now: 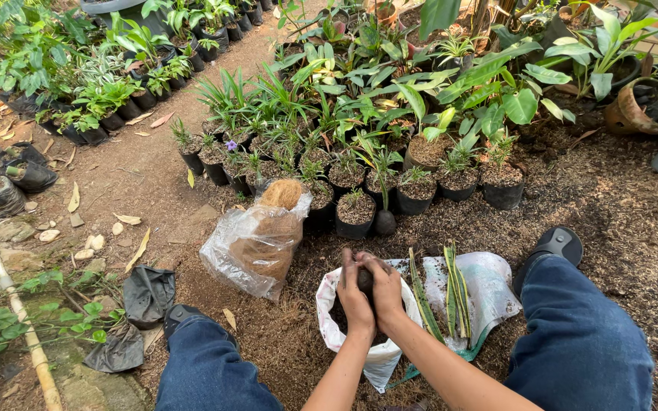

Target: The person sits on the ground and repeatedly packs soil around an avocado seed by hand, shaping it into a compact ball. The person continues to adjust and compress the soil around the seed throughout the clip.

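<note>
Both forearms reach out from the bottom of the view, between 2 knees in blue jeans, and the hands meet over a white sack (344,298) standing open on the ground. Left hand (353,298) and right hand (384,293) are cupped close against each other, fingers curled shut round a dark clump of potting mix (365,279) held just above the sack's mouth. It looks like soil or coconut fibre pressed into a ball, though the fingers hide most of it, so I cannot be sure there is no small pot or root inside.

Just right of the sack, on a pale plastic sheet (496,285), lie a few long striped green cuttings (455,293), untouched. Left of the hands a clear bag of brown husk fibre (257,247) slumps open, and beyond it stand rows of small black nursery pots (356,221) already filled and planted. Crumpled empty black grow bags (146,293) lie near the left knee.

By my reading, the step in hand is shaping or gathering mix from the sack. A next move would call for keeping both hands closed under the clump so it does not crumble, then lifting it clear of the sack's rim towards a cutting or an empty bag.
</note>
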